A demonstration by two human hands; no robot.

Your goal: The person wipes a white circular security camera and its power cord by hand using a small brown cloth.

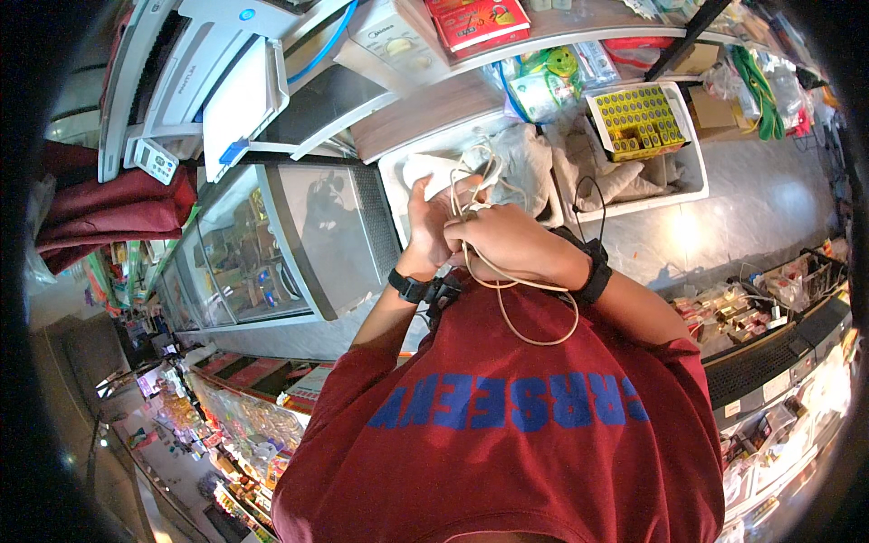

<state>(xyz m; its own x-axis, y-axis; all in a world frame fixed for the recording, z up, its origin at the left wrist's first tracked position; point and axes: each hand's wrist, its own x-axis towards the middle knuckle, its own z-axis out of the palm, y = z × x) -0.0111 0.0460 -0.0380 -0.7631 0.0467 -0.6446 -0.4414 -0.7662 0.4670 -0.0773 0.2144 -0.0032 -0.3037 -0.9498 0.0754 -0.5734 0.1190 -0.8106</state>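
A thin cream cord [576, 319] runs in loose loops around and between my two hands. My right hand [516, 237] is closed on a gathered part of it, knuckles towards me. Beside it, my left hand [429, 227] has its thumb raised and its fingers curled about the cord; the fingertips are partly hidden by the loops. Some loops stand up beyond the fingers, and one long loop hangs against my red shirt [502, 475]. Just past the hands is a white foam box [397, 197] holding a grey cloth-like wrapping [523, 163] and something white.
Right of it, another foam box [699, 166] bears a yellow carton of small packs [638, 122]. A Pantum printer [183, 81] and a Midea box [394, 44] stand on the shelf ahead. A glass-fronted cabinet [333, 231] is at left; stocked shelves [747, 312] are at right.
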